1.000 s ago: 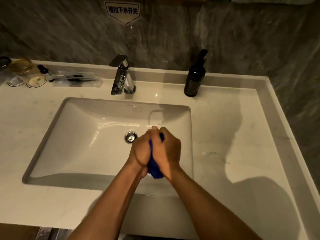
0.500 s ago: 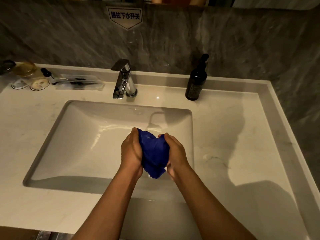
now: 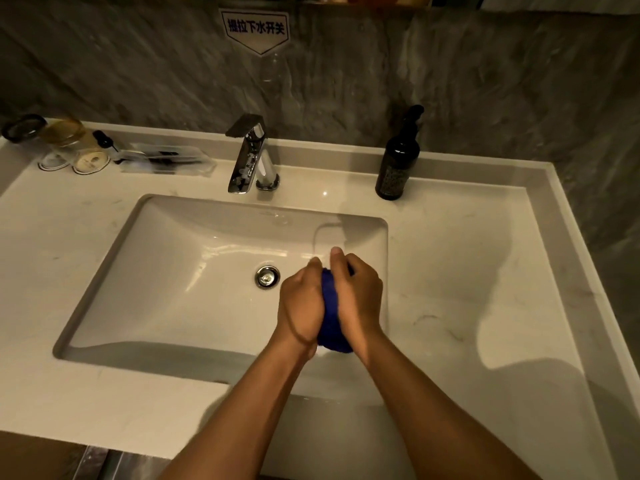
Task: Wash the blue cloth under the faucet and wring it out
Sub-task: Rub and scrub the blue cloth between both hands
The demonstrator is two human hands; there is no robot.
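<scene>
The counter (image 3: 450,271) spans the view, with the sink (image 3: 207,271) set into its left and middle. The faucet (image 3: 251,154) stands at 12 o'clock of the sink, and no water is seen running from it, though the dim light makes a thin stream hard to rule out. The washing is judged done and the wringing under way; what is left appears to be a last squeeze or two.

The cloth (image 3: 332,313) is held over the sink's 4 o'clock corner, bunched into a tight wad between both palms. The left hand (image 3: 301,306) is clenched on its left side and the right hand (image 3: 360,299) is clenched on its right, so that only a narrow blue strip and a lower tuft are shown.

Open room is found across the sink toward 9 o'clock and over the drain (image 3: 267,277), just beside the left hand. The sink's right rim lies close at 3 o'clock. The bottle (image 3: 398,161) at 1 o'clock and the small items (image 3: 86,157) at 10 o'clock are kept well apart from the hands.
</scene>
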